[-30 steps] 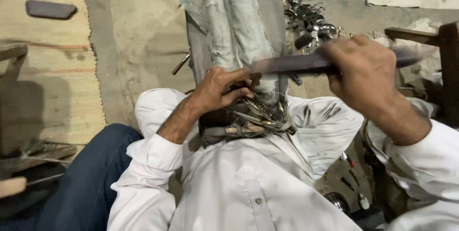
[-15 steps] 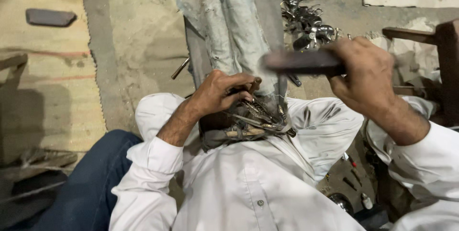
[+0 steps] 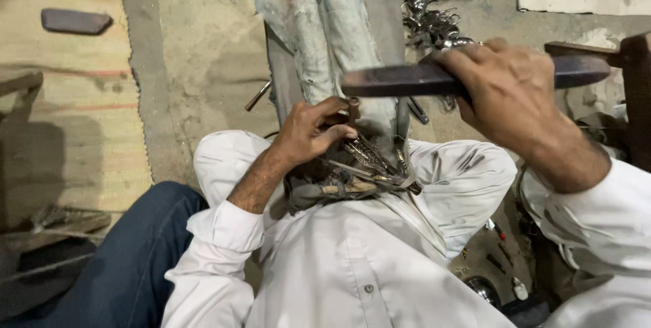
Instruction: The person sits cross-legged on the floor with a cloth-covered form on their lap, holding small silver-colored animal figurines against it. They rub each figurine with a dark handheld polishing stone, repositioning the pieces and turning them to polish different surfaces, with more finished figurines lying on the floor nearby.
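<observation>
Head view, looking down over a white shirt front (image 3: 352, 280) to a concrete floor (image 3: 196, 63). Right hand (image 3: 508, 94) raised at mid-right of frame, fingers wrapped fully around a long, flat dark bar (image 3: 407, 80) held roughly level; the bar's blunt end projects leftward past the fist and its other end (image 3: 580, 70) sticks out to the right of the knuckles. Grip closed tight on the bar. Left hand (image 3: 315, 131) lower and nearer the body, fingers curled and pinched narrow around a small metal piece (image 3: 352, 105) at the fingertips; what that piece is cannot be made out. The bar's left end hangs just above the left fingertips, apart from them. Just below the left hand, against the lap, lies a bunch of thin metal parts (image 3: 366, 168), brassy and grey, tangled on a dark cloth (image 3: 305, 196). A pale, worn upright block (image 3: 325, 36) stands directly beyond the hands. Behind it to the right, a heap of shiny metal scraps (image 3: 427, 19) on the floor. Left of frame: woven mat (image 3: 68, 118) with a dark flat stone (image 3: 74, 21) on it. Blue trouser leg (image 3: 115, 260) at lower left. A short metal rod (image 3: 258, 95) lies on the floor left of the block. Dark wooden frame (image 3: 630, 84) at the right edge.
</observation>
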